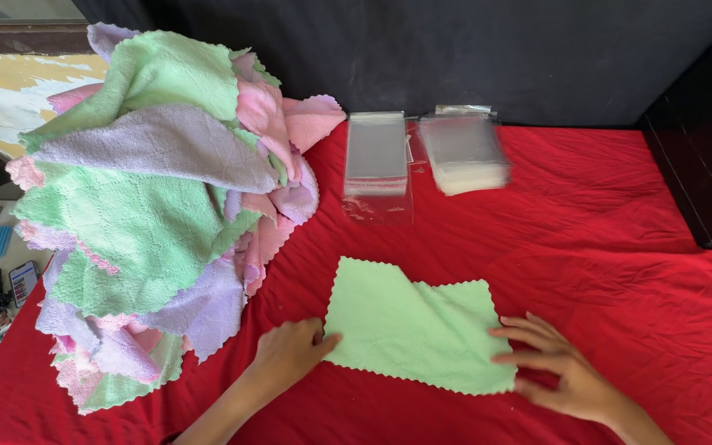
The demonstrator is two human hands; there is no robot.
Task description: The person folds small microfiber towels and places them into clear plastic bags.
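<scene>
On red cloth (620,247), one green towel (414,325), two hands (290,353)

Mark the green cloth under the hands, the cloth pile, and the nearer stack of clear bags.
green cloth (414,325), head view, middle of the flat cloth
cloth pile (150,214), head view, green cloth mid-pile
clear bags (377,152), head view, top bag's middle

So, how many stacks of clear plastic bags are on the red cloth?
2. One stack lies behind the green cloth, near the towel pile. The other stack lies just right of the first. More may be hidden behind the pile.
</scene>
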